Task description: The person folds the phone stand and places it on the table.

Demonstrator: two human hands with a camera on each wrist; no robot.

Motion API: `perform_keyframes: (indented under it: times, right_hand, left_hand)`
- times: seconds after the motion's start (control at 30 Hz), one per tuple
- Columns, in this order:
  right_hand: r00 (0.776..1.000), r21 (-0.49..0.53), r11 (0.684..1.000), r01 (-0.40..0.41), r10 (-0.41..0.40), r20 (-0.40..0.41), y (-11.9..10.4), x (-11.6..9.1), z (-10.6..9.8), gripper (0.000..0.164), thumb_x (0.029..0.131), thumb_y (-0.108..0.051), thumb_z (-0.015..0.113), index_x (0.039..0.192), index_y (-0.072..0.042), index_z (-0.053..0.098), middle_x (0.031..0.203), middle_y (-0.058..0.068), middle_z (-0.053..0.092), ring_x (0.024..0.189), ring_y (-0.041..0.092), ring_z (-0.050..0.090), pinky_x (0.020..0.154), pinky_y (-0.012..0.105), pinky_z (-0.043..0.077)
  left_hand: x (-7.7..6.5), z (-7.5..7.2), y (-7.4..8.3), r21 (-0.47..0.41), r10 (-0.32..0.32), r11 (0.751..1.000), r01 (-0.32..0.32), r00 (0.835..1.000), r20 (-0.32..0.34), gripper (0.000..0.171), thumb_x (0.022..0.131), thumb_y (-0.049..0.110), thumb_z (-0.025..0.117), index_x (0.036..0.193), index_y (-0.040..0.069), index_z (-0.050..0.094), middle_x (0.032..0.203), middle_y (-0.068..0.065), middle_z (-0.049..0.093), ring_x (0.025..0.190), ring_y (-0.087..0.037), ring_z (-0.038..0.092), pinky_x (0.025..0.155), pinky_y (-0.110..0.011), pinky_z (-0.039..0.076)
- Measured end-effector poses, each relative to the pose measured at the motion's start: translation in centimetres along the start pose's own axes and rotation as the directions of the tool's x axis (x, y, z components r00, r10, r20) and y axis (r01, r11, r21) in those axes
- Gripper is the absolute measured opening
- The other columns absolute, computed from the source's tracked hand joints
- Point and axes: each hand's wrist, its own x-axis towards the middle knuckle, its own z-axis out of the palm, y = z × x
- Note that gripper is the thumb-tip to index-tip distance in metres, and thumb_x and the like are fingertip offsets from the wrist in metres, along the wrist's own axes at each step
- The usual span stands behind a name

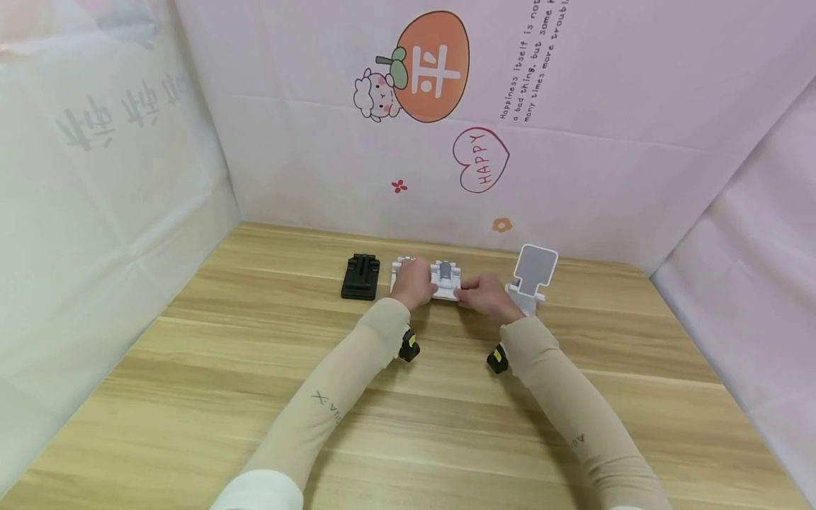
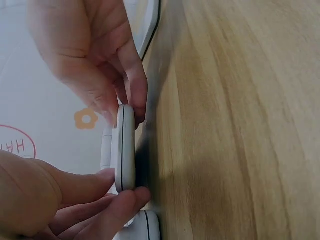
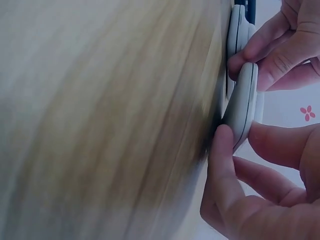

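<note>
A folded white phone stand point(image 1: 446, 292) with a grey pad is held at its two sides near the back of the table. My left hand point(image 1: 414, 282) pinches its left side, thumb on top and fingers beneath, as the left wrist view shows on the stand's edge point(image 2: 128, 150). The right hand point(image 1: 489, 296) pinches the opposite side between thumb and fingers. In the right wrist view the stand point(image 3: 244, 107) tilts against the tabletop, with fingertips under it. Another folded white stand point(image 1: 403, 262) lies just left, partly hidden behind my left hand.
A black folded phone stand point(image 1: 360, 278) lies at the left end of the row. To the right, a white stand with its grey plate point(image 1: 535, 269) raised stands partly behind my right hand. A printed cloth point(image 1: 306, 156) hangs along the wooden table's point(image 1: 446, 439) back edge.
</note>
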Motion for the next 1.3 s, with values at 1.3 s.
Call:
perform_keyframes:
  times: [1.3]
  right_hand:
    - [0.986,-0.438,0.892,0.116,-0.156,-0.058,-2.4,-2.5,-2.4,0.034,0.091,-0.030,0.063,0.113,-0.004,0.068,0.113,0.015,0.070,0.107,0.029,0.064,0.088,0.040,0.053]
  left_hand:
    - [-1.8,-1.3,1.6,0.079,0.086,0.993,-0.086,0.996,0.009,0.012,0.087,0.020,0.070,0.081,0.012,0.064,0.081,-0.002,0.066,0.077,-0.018,0.059,0.058,-0.029,0.049]
